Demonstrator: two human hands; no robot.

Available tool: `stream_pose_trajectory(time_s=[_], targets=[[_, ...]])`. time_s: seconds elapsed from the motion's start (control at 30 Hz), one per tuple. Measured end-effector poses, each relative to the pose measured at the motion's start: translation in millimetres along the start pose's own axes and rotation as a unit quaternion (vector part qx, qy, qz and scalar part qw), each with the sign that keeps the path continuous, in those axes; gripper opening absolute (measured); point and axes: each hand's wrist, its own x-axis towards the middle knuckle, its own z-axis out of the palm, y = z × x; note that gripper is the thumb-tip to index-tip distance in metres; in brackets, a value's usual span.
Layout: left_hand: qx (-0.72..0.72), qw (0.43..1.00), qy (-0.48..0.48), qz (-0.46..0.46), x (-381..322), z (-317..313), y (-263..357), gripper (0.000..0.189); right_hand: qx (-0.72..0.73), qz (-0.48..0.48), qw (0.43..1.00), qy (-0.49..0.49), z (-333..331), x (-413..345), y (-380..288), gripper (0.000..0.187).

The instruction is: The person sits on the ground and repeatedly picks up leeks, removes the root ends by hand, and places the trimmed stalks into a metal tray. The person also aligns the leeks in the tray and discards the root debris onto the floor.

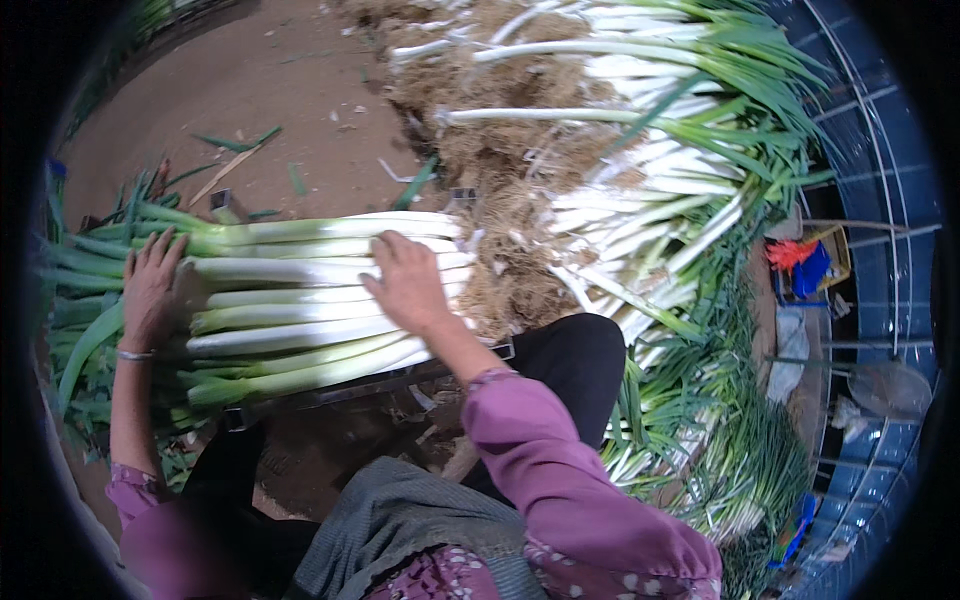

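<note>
Several long green onions (pixel 300 311) lie side by side across a low metal frame before me, white stalks and roots to the right, green leaves to the left. My left hand (pixel 154 281) rests on the leaf end of the row, its fingers over the upper stalks. On the white part, near the roots, lies my right hand (pixel 407 277), palm down with thumb and fingers spread. Neither hand is closed round a stalk. The underside of both palms is hidden.
A big heap of green onions (pixel 645 150) with matted roots (pixel 525 157) runs along the right. Leaf scraps (pixel 232 142) lie on the dirt floor (pixel 300 90). At the far right are a yellow crate (pixel 838 259) and a blue sheet wall (pixel 870 187) with metal bars.
</note>
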Motion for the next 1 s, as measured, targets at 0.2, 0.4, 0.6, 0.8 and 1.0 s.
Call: stream_pose_trajectory(time_s=[0.2, 0.4, 0.6, 0.8, 1.0], targets=[[0.048, 0.997, -0.058, -0.026, 13, 4, 24, 0.056, 0.008, 0.012, 0.996, -0.084, -11, -2, 16, 0.060], [0.075, 0.996, -0.019, -0.040, -5, 13, 42, 0.050, 0.434, 0.126, 0.874, 0.180, -150, -73, 10, 0.059], [0.128, 0.989, -0.027, -0.071, 4, 25, 50, 0.051, 0.689, 0.326, 0.376, 0.526, -169, -182, 234, 0.052], [0.117, 0.991, 0.013, -0.060, -12, 31, 62, 0.053, 0.675, 0.455, 0.315, 0.488, -108, -189, 342, 0.026], [-0.077, 0.990, 0.073, 0.094, -34, -25, 145, 0.047, 0.666, 0.466, 0.274, 0.514, -126, -182, 387, 0.024]])
